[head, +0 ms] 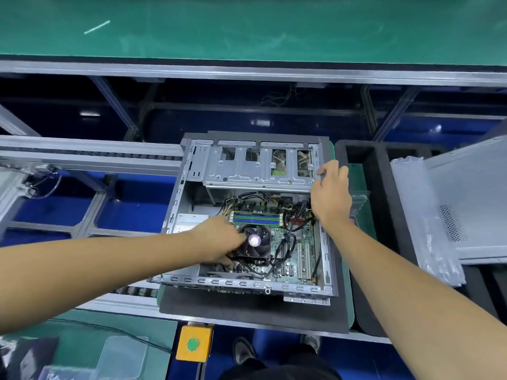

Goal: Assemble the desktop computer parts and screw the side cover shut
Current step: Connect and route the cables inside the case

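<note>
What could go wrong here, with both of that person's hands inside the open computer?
The left hand reaches down beside the CPU fan, where loose black cables run close by; fingers could snag one or tug a plug loose. The right hand grips the corner of the metal drive cage; if it slips or drops, the cage could strike the motherboard, and its sheet-metal edges might cut skin.

Factory assembly line: aluminium-frame conveyor, green bench mat, yellow push-button box.

Bright even light, soft blur, edges bowed (wide-angle)
</note>
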Available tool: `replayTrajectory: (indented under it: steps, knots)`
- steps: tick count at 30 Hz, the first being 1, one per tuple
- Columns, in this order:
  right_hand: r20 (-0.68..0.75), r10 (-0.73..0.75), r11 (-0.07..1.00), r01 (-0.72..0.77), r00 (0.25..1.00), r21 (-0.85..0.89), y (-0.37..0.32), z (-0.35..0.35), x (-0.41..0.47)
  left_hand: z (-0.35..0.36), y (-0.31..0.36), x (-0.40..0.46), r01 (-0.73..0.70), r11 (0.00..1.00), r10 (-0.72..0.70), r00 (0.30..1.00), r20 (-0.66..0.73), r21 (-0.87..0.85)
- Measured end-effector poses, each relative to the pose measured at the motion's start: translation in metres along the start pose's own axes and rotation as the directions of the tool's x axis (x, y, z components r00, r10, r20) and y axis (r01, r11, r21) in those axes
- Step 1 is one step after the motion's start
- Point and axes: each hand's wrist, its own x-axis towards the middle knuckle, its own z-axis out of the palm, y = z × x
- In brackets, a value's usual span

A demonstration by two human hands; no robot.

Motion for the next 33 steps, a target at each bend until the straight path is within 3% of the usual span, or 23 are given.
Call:
replayTrajectory:
  steps: [4,11,20,27,33]
  knots:
    - [0.005,-0.004,1.000,0.004,1.000,-0.004,0.000,-0.001,0.000,0.007,0.009,0.004,0.138,0.989,-0.136,0.990,0.036,-0.058]
    - [0.017,0.014,1.000,-0.014,1.000,-0.007,-0.001,-0.002,-0.001,0.009,0.009,-0.001,0.212,0.977,-0.212,0.974,0.085,0.005]
    - [0.008,0.001,1.000,-0.001,1.000,-0.011,-0.001,-0.003,-0.001,0.000,0.022,0.004,0.378,0.924,-0.372,0.923,0.098,-0.052]
    - [0.002,-0.005,1.000,0.005,1.000,-0.011,-0.001,-0.003,-0.001,0.003,0.026,0.004,0.377,0.926,-0.376,0.926,0.038,-0.026]
    - [-0.006,-0.019,1.000,0.019,1.000,-0.011,0.000,-0.001,0.000,-0.010,0.018,-0.006,0.273,0.957,-0.259,0.956,0.136,-0.095]
